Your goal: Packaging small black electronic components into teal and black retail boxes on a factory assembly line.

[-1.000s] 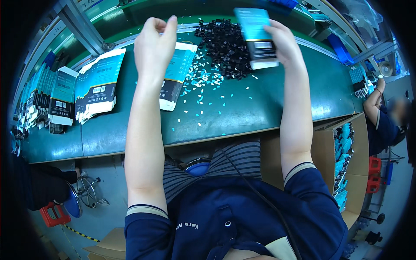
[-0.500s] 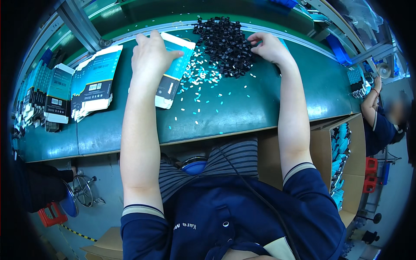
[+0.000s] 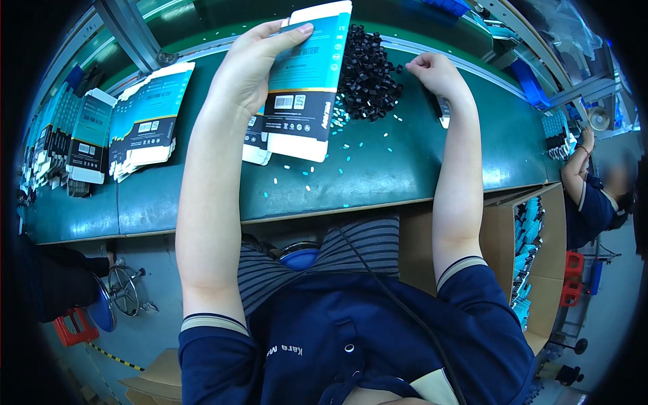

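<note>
Green workbench with stock laid out around it

Fanned stacks of flat teal-and-black carton sleeves (image 3: 145,121) lie on the green bench top (image 3: 405,169) at the left, with more standing packs (image 3: 64,135) further left. Small pale pellets (image 3: 351,145) are scattered mid-bench. A brown cardboard box (image 3: 533,250) of teal packs stands to the right, beside a co-worker's arm (image 3: 580,169). A red stool (image 3: 71,327) sits below.

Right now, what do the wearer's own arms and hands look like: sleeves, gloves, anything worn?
Both forearms are bare, and the left hand and right hand wear no gloves. No watch or ring is visible. Short navy sleeves end above the elbows in cuffs striped pale and dark. A thin dark cable crosses the navy shirt front.
</note>
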Demonstrator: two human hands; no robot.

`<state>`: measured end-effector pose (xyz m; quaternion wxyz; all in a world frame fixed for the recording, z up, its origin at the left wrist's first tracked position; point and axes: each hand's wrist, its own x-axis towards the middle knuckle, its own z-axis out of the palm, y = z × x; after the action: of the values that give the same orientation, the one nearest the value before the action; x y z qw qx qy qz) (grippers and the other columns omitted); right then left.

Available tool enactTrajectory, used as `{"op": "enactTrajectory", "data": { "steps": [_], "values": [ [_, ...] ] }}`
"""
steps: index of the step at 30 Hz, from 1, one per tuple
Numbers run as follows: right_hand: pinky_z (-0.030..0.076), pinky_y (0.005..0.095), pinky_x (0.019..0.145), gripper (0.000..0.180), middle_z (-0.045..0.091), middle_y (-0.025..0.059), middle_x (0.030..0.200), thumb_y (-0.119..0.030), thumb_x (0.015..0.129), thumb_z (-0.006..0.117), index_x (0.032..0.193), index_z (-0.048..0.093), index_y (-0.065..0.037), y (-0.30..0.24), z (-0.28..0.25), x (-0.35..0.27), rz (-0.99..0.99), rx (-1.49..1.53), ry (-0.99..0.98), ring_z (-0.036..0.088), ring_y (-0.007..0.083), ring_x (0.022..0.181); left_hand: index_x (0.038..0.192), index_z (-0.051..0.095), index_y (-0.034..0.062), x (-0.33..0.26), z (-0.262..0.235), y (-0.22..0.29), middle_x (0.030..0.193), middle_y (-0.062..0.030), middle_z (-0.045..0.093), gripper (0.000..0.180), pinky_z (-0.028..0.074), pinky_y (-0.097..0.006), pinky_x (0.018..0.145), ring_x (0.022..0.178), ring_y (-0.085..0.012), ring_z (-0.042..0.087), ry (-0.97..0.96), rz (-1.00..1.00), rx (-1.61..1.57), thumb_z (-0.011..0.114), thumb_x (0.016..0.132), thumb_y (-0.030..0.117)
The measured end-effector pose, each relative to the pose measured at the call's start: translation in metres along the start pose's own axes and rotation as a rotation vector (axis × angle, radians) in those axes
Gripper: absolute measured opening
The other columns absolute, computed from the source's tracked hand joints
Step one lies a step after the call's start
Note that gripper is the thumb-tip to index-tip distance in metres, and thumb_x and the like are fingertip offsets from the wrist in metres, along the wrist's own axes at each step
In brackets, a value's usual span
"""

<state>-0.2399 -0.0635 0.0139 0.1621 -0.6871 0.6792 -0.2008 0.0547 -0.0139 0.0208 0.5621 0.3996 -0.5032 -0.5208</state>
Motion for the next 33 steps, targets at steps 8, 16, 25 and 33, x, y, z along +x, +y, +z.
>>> {"op": "enactTrajectory", "data": {
  "steps": [8, 16, 25, 33],
  "values": [
    [0.050, 0.0208, 0.065, 0.017, 0.068, 0.0097, 0.082, -0.012, 0.080, 0.068, 0.090, 0.066, 0.001, -0.035, 0.002, -0.012, -0.332, 0.880, 0.148, 0.064, 0.0122, 0.069, 0.118, 0.047, -0.0061, -0.007, 0.026, -0.011, 0.104, -0.0202, 0.060, 0.045, 0.051, -0.037, 0.085, 0.098, -0.0245, 0.061, -0.003, -0.154, -0.076, 0.066, 0.082, 0.015],
    [0.054, 0.0234, 0.071, 0.022, 0.068, 0.0114, 0.087, -0.006, 0.079, 0.068, 0.100, 0.067, 0.002, -0.080, 0.028, -0.040, -0.429, 0.889, 0.073, 0.066, 0.0143, 0.080, 0.116, 0.050, -0.0036, -0.015, 0.040, -0.013, 0.100, -0.0144, 0.062, 0.037, 0.054, -0.032, 0.079, 0.088, -0.0188, 0.064, -0.100, -0.216, -0.019, 0.062, 0.086, 0.016],
    [0.053, 0.0242, 0.068, 0.022, 0.069, 0.0103, 0.083, -0.011, 0.077, 0.070, 0.097, 0.070, -0.003, -0.071, 0.043, -0.031, -0.342, 0.695, 0.181, 0.065, 0.0133, 0.074, 0.111, 0.055, -0.0012, -0.014, 0.043, -0.012, 0.096, -0.0113, 0.063, 0.029, 0.052, -0.030, 0.077, 0.087, -0.0153, 0.063, -0.044, -0.225, -0.078, 0.058, 0.089, 0.016],
    [0.052, 0.0233, 0.067, 0.018, 0.068, 0.0094, 0.085, -0.008, 0.077, 0.069, 0.093, 0.070, 0.000, -0.077, 0.044, -0.036, -0.376, 0.646, 0.249, 0.064, 0.0132, 0.072, 0.107, 0.059, 0.0009, -0.013, 0.043, -0.015, 0.094, -0.0082, 0.064, 0.024, 0.050, -0.027, 0.074, 0.084, -0.0136, 0.062, -0.004, -0.177, -0.170, 0.057, 0.089, 0.015]
  ]
}}
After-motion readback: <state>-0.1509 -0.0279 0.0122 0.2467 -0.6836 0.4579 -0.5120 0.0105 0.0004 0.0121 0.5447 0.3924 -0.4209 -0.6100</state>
